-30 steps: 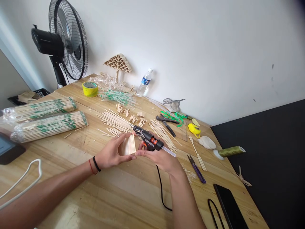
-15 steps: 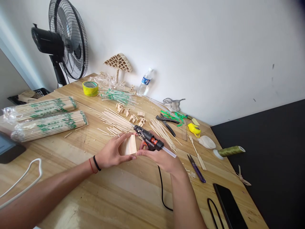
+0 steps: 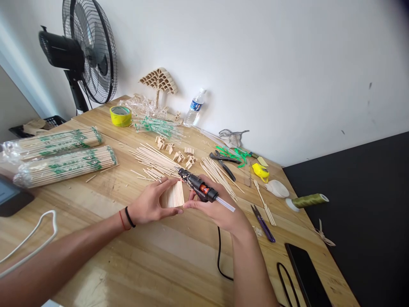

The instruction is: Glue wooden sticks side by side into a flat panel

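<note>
A small panel of wooden sticks laid side by side is held between the thumb and fingers of my left hand. My right hand grips a black glue gun, with a clear glue stick poking out of its rear. The gun's nozzle points up and left, above the panel's top edge. The right thumb tip lies at the panel's lower right corner. Loose sticks and small stick pieces lie just beyond my hands.
Bagged stick bundles and yellow tape lie left. Behind stand a stick tree model and a bottle. Pliers, scissors, a tape measure, thread and a phone lie right. The gun's cord hangs below.
The glue gun has tilted and shifted slightly left in my right hand, and its cord has moved a little right. My left hand keeps its hold on the panel.
</note>
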Demonstrator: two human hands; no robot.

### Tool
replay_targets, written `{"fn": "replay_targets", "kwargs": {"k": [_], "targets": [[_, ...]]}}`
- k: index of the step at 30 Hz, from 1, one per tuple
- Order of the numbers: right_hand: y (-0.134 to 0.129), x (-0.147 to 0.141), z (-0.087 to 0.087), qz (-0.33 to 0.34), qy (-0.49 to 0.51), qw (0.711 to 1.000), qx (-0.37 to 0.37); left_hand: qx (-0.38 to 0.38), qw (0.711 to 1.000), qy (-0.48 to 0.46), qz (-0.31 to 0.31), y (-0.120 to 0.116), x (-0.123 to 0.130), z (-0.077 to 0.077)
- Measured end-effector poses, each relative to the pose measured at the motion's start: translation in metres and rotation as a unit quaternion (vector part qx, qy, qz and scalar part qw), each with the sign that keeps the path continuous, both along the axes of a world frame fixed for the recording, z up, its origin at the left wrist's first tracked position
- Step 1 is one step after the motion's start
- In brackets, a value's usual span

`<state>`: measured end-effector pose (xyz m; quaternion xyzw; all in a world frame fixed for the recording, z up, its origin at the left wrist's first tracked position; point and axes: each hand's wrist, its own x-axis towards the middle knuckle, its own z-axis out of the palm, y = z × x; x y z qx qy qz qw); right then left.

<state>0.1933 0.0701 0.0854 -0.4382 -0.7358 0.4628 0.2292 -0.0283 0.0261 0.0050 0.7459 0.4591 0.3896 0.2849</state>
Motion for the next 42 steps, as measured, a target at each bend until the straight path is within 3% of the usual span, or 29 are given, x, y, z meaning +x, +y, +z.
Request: {"fn": "replay_targets", "kwargs": {"k": [14,20,23,26,30,36,39,42], "targets": [[0.004,0.003,-0.004,0.007,0.01,1.0,-0.012,-0.014,0.999,0.047,0.003,0.002,0.0,-0.001],[-0.003,0.02,0.016,-0.09,0.016,0.996,0.021,-0.027,0.991,0.13,0.004,0.0,0.004,-0.008],[-0.014,0.03,0.02,-0.102,0.052,0.992,0.042,-0.024,0.984,0.177,-0.006,-0.003,0.008,-0.012],[-0.025,0.04,0.006,-0.108,0.064,0.991,0.048,-0.013,0.977,0.213,-0.018,-0.005,0.01,-0.01],[-0.043,0.053,-0.034,-0.13,-0.038,0.989,0.061,-0.002,0.969,0.244,-0.038,-0.008,0.012,-0.005],[-0.065,0.074,-0.088,-0.098,-0.044,0.994,0.002,-0.005,0.964,0.261,-0.06,-0.009,0.012,-0.003],[-0.064,0.081,-0.095,-0.093,-0.048,0.994,0.006,-0.006,0.961,0.268,-0.069,-0.009,0.012,-0.001],[-0.058,0.083,-0.089,-0.052,-0.035,0.998,0.003,-0.007,0.956,0.282,-0.078,-0.009,0.012,0.002]]}}
